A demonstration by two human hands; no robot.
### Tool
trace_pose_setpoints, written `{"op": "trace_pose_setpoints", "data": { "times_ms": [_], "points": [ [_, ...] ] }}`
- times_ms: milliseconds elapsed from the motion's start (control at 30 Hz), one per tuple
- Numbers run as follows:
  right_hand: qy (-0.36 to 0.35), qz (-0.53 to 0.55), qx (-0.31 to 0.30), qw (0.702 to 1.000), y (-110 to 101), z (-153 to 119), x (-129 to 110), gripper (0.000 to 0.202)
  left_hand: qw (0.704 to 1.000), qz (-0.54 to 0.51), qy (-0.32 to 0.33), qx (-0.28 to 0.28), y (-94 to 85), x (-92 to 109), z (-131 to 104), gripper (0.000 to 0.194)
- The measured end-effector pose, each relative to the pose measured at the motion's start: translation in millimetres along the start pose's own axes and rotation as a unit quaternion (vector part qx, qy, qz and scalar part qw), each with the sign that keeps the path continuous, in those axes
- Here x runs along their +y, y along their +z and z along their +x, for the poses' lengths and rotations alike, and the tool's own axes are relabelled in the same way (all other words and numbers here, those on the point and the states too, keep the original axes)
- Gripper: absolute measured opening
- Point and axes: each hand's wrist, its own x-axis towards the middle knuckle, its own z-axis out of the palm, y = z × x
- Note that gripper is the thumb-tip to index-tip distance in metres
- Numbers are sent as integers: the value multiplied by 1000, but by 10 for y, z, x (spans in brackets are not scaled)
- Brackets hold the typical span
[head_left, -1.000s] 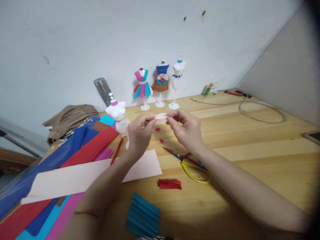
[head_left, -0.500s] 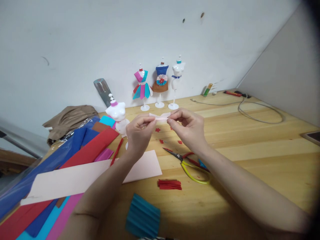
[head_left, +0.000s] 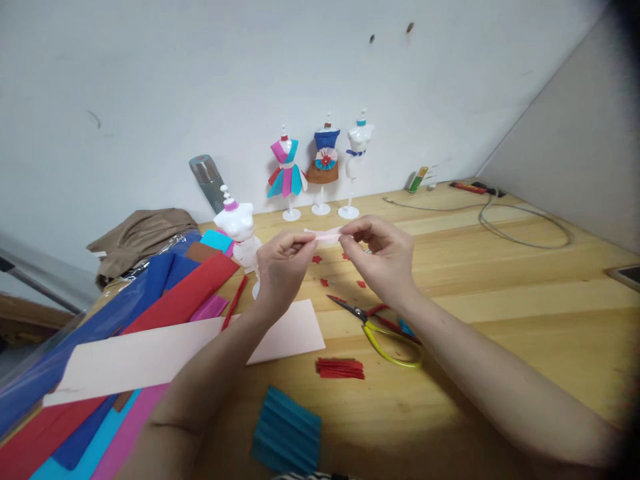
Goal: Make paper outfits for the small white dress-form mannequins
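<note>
Both hands pinch a small folded pale pink paper strip above the table, one at each end. My left hand closes thumb and fingers on its left end; my right hand grips the right end. Small red cut pieces lie on the wood beneath. Yellow-and-red-handled scissors rest below my right hand. Nearer to me are a pleated red stack and a pleated teal sheet. A long pale pink sheet passes under my left forearm.
Dressed mini mannequins stand by the wall, and a bare white one is nearer on the left. Coloured sheets, brown cloth and a bottle are at left. A grey cable curls at back right.
The folds of the pink strip look flatter between my fingers, and both hands have shifted slightly. The whole view has moved a little.
</note>
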Motion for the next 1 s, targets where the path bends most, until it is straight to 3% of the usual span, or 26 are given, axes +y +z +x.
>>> {"op": "trace_pose_setpoints", "data": {
  "times_ms": [267,467,700,1000],
  "points": [
    [-90,-60,-13,994,-9,14,-29,20,995,72,65,-6,-31,-3,22,8],
    [-92,-98,-32,990,1,-1,-55,19,985,101,134,-26,-56,-72,44,18],
    [-106,-141,-30,984,0,-13,-17,18,973,129,192,2,-44,-132,46,18],
    [-121,-176,-31,976,7,-31,31,14,964,161,210,7,-31,-141,38,13]
  ]
}}
